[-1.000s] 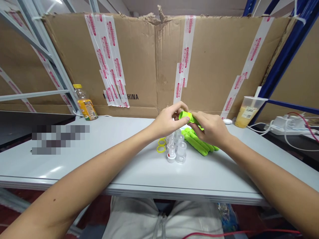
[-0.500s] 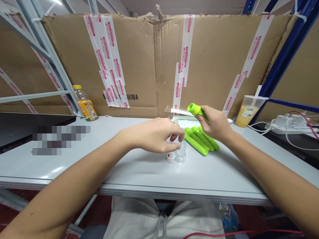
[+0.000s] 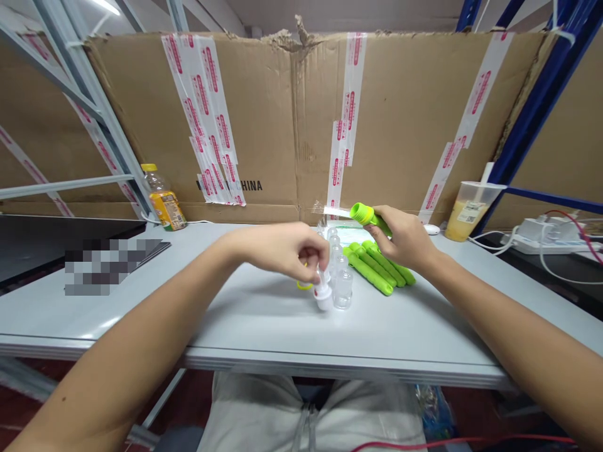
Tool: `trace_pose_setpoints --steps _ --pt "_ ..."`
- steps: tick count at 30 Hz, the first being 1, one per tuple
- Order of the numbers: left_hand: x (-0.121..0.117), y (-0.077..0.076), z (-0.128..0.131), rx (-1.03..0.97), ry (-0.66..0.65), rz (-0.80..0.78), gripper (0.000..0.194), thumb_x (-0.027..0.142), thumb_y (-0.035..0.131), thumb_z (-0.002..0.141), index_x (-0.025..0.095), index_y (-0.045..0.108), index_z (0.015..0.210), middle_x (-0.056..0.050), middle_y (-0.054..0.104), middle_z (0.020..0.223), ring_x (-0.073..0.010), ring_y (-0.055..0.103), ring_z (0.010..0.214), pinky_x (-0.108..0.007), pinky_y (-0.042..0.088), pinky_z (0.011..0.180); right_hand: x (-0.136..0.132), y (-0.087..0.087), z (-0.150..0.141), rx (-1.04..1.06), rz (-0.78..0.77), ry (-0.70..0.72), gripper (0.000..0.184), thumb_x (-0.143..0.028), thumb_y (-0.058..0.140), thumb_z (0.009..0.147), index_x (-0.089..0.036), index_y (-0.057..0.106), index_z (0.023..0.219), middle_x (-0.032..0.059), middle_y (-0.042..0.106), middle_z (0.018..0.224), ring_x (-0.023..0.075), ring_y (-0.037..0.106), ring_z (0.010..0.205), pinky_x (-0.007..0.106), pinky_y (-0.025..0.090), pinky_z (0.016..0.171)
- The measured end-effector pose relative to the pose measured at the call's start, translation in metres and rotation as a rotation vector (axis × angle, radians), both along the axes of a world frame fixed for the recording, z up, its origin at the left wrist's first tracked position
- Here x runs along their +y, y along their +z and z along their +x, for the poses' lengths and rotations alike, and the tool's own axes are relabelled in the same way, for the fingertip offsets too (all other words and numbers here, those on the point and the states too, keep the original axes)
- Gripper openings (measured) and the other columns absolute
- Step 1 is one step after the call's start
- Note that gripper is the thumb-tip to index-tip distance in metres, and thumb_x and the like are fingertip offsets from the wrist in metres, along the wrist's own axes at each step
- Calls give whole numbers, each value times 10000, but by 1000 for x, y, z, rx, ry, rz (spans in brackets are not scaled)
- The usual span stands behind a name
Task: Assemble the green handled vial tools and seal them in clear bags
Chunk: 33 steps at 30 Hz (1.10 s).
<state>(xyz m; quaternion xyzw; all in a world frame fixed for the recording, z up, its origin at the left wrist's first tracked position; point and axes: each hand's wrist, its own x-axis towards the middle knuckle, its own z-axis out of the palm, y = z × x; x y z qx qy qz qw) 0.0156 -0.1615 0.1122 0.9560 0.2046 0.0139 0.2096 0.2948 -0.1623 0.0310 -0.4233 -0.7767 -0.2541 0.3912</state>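
My left hand (image 3: 296, 250) is closed, thumb and fingers pinched on the top of a small white plastic piece (image 3: 323, 297) with a red mark. The piece is slightly blurred. A yellow ring (image 3: 304, 286) shows just under those fingers. Beside the white piece stand several small clear bottles (image 3: 343, 292) in a row running away from me, the far ones partly hidden by the hand. My right hand (image 3: 406, 237) grips a bright green tube (image 3: 370, 217), its open threaded end tilted left. Below it, several more green tubes (image 3: 377, 270) lie side by side on the table.
The grey-white table (image 3: 264, 326) backs onto a tall cardboard panel (image 3: 254, 113). A juice bottle (image 3: 167, 207) stands back left, a plastic cup with a straw (image 3: 467, 213) back right. Cables and a power strip (image 3: 541, 233) lie at the right. Clear packaging (image 3: 336, 212) sits behind the bottles.
My left hand has come down and slightly left, and its fingers have closed on the white plastic piece. The right hand with the green tube has shifted slightly left and down.
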Motion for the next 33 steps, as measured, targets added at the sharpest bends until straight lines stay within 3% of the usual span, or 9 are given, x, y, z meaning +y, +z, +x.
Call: trace_pose_setpoints --steps 2,4,6,8,17,21,27,30,33 --pt "10 9 -10 -179 70 -97 118 254 703 771 169 663 844 -4 672 656 -91 575 501 -201 408 460 -1 0 -1 -12 11 7 210 -281 519 918 -168 593 1079 94 709 919 231 629 743 326 394 602" --pt "21 12 -15 -482 170 -76 151 271 729 762 160 642 813 -1 645 598 -75 530 431 -196 380 412 -2 1 -4 -28 19 13 214 -281 523 918 -167 593 1085 89 709 904 230 626 736 326 390 601" --pt "31 8 -12 -768 274 -18 186 287 742 764 158 623 826 5 631 579 -61 498 397 -190 372 390 -4 2 -6 -46 20 24 219 -281 521 919 -163 592 1090 86 705 886 231 625 733 327 386 600" --pt "38 -2 -5 -892 326 -6 205 295 746 768 151 610 824 -8 645 603 -61 501 390 -196 394 384 -5 2 -9 -60 7 36 219 -274 514 924 -160 590 1095 86 704 888 229 626 736 324 378 596" --pt "37 -30 17 -902 267 -126 262 332 759 791 133 595 836 -40 662 632 -102 590 442 -206 428 368 -5 2 -9 -143 -8 -14 177 -277 511 918 -166 596 1026 77 674 837 208 584 691 306 297 548" --pt "35 -40 25 -954 270 -201 310 364 767 784 131 595 897 -56 685 725 -105 605 454 -207 427 349 -6 2 -10 -118 -26 -8 164 -284 513 913 -180 588 1016 85 677 856 216 589 715 310 315 565" --pt "32 -55 34 -1012 286 -179 335 401 717 824 141 609 1004 -14 646 728 -99 599 479 -214 458 390 -6 1 -11 -70 -74 -1 224 -239 510 897 -176 567 1105 104 680 927 242 612 787 325 376 612" --pt "28 -57 36 -1011 332 -75 422 404 702 832 167 572 1156 -7 641 792 -81 574 509 -214 455 440 -5 1 -12 0 -78 29 226 -234 509 901 -183 566 1114 104 681 947 246 620 805 334 404 642" --pt "25 -55 34 -1050 413 225 407 369 685 840 192 539 1176 29 594 762 -61 490 530 -207 414 495 -1 2 -10 180 -59 31 205 -239 512 902 -188 576 1089 103 687 960 254 628 834 348 429 686"
